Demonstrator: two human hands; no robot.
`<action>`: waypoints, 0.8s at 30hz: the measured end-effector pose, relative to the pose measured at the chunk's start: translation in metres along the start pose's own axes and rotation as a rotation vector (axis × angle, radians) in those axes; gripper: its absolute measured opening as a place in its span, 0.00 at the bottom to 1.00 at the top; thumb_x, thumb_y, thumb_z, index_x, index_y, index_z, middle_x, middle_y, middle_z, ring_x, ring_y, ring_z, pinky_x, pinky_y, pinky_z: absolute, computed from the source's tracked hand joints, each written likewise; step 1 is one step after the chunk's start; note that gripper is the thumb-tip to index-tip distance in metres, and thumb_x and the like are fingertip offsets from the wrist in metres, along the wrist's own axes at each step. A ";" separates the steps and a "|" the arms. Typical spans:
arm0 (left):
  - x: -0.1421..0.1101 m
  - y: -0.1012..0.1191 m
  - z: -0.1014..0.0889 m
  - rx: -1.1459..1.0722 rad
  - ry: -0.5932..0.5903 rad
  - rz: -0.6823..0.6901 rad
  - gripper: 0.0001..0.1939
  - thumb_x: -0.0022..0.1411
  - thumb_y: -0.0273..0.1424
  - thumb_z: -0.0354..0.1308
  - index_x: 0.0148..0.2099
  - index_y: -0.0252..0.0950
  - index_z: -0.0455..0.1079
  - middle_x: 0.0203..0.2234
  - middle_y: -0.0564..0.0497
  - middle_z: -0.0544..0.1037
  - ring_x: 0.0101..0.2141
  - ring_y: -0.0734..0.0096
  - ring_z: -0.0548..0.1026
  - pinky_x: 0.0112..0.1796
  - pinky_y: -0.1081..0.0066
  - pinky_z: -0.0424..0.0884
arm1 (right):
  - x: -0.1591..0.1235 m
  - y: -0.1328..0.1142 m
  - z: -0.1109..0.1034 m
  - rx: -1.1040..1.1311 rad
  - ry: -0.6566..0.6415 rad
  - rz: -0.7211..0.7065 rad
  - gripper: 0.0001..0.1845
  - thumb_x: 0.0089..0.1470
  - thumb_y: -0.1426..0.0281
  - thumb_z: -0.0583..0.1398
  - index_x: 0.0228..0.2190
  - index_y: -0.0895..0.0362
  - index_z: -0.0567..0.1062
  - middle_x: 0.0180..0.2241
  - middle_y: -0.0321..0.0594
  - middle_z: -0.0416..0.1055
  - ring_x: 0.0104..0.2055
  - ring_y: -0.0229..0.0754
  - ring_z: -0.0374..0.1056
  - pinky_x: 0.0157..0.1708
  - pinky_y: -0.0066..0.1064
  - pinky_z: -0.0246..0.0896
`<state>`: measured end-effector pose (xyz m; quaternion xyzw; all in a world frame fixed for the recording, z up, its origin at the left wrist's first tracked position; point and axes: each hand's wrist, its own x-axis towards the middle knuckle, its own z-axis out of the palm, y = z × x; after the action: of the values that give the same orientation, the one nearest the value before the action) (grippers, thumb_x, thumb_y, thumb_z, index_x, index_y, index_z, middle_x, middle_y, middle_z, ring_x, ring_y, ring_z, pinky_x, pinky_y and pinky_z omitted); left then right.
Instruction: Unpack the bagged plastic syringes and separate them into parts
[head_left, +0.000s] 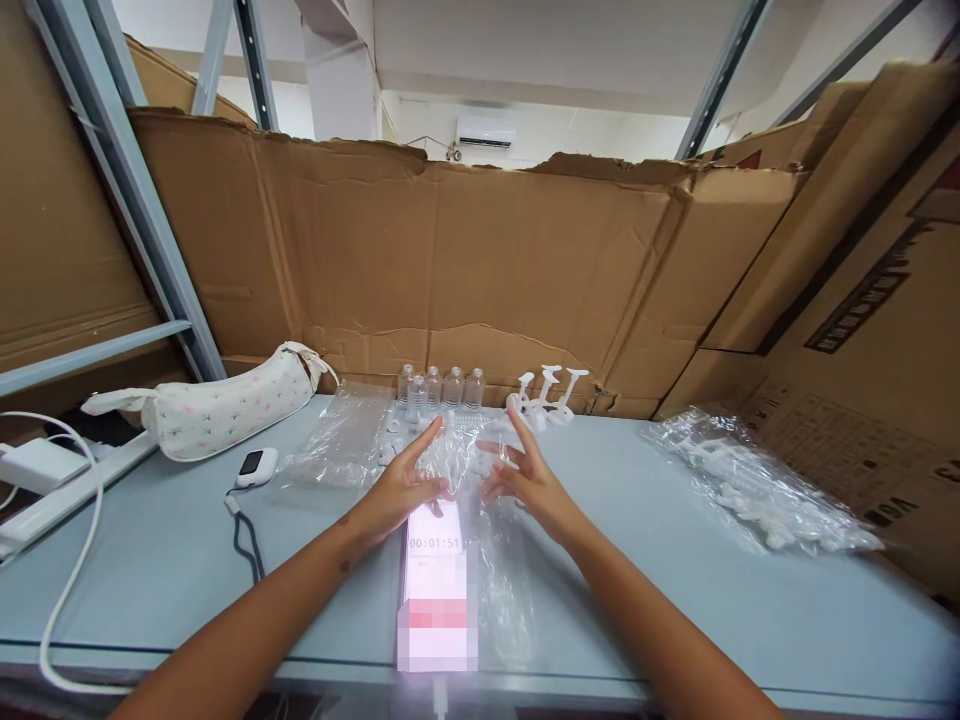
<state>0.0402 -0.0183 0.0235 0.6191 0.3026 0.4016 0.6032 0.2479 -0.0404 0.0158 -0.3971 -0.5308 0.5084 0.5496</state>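
Two bare hands reach in from the front edge of a grey-blue table, meeting at a crumpled clear plastic bag. The left hand [409, 482] has its thumb and forefinger spread wide beside the bag. The right hand [529, 482] is also wide, forefinger stretched up and the other fingers parted, overlapping the plastic; whether either hand pinches it, I cannot tell. The clear plastic bag [463, 450] lies around the middle of the table [600, 610], between the hands, trailing toward the front edge on the right of a phone. The lit phone [437, 580] reads 00:01:51 and sits near the middle of that edge. Along the back edge stand small clear bottles [453, 388], with three white pump tops [550, 384] to their right. A flat plastic sheet [337, 440] lies left of the bottles. Toward the back left corner are a floral pouch [232, 408] and a small white gadget [257, 467] with a dark strap. Near the right edge is a clear packet [772, 495] of white pieces. Cardboard [480, 260] walls the back edge.
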 end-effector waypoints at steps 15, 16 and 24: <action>0.001 -0.002 -0.003 0.055 0.065 0.042 0.40 0.55 0.39 0.61 0.66 0.50 0.47 0.66 0.40 0.47 0.20 0.83 0.69 0.23 0.71 0.69 | -0.004 0.000 0.000 -0.148 -0.102 -0.004 0.38 0.53 0.59 0.59 0.62 0.50 0.54 0.30 0.37 0.76 0.28 0.39 0.69 0.28 0.31 0.65; 0.001 -0.002 -0.003 0.079 0.080 0.041 0.41 0.55 0.38 0.61 0.67 0.48 0.46 0.65 0.39 0.51 0.20 0.83 0.68 0.23 0.72 0.68 | -0.004 -0.001 0.000 -0.158 -0.094 -0.005 0.38 0.53 0.59 0.59 0.62 0.50 0.54 0.32 0.38 0.77 0.28 0.39 0.68 0.27 0.31 0.65; 0.000 0.007 -0.002 0.075 0.115 0.056 0.45 0.55 0.34 0.62 0.68 0.35 0.42 0.25 0.53 0.77 0.18 0.82 0.63 0.23 0.75 0.64 | -0.003 -0.001 -0.004 -0.205 -0.114 -0.027 0.38 0.52 0.63 0.61 0.62 0.46 0.54 0.55 0.44 0.65 0.32 0.37 0.69 0.25 0.29 0.63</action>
<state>0.0377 -0.0179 0.0305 0.6254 0.3344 0.4415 0.5497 0.2525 -0.0436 0.0160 -0.4145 -0.6155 0.4658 0.4820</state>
